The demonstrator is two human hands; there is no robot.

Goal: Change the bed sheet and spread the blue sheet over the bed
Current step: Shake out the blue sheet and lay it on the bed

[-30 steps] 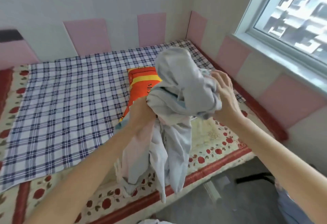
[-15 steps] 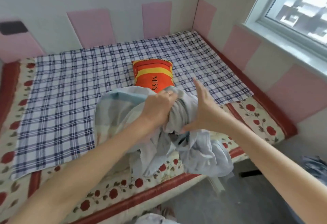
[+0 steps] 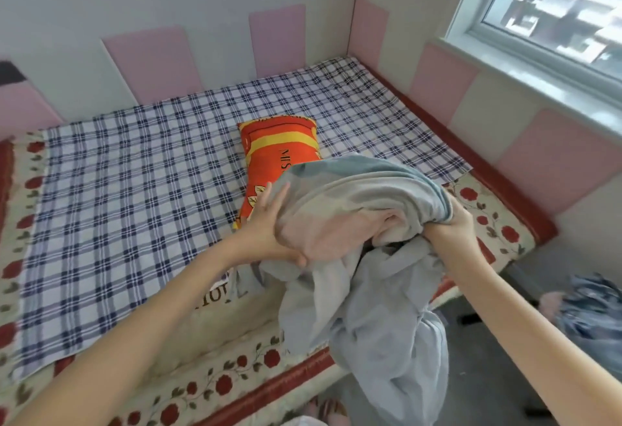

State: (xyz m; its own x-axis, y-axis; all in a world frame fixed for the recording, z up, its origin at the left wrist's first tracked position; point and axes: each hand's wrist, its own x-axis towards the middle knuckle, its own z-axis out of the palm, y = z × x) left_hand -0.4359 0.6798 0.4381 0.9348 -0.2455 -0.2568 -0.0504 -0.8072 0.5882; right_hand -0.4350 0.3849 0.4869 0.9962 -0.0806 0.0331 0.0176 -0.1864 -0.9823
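A bunched pale blue sheet [image 3: 367, 294] with a pink patch hangs in front of me over the bed's near edge, its tail reaching down past the mattress. My left hand [image 3: 269, 227] lies against its left side with fingers stretched upward and the thumb under the fabric. My right hand [image 3: 451, 227] grips a fold at the bundle's right end. The bed [image 3: 235, 385] has a rose-patterned mattress cover, and a blue-and-white plaid sheet [image 3: 134, 210] lies flat over most of it. An orange and yellow pillow [image 3: 279, 149] rests on the plaid sheet, partly behind the bundle.
Pink and white padded panels [image 3: 154, 58] line the walls behind and to the right of the bed. A window [image 3: 555, 4] is at the upper right. A heap of blue patterned cloth [image 3: 592, 311] lies on the grey floor at the right. Slippers [image 3: 323, 408] show at the bottom.
The bundle has shifted to the right and turned. My left hand let go its fist grip and now lies flat on the left side, while my right hand closed on the right end.
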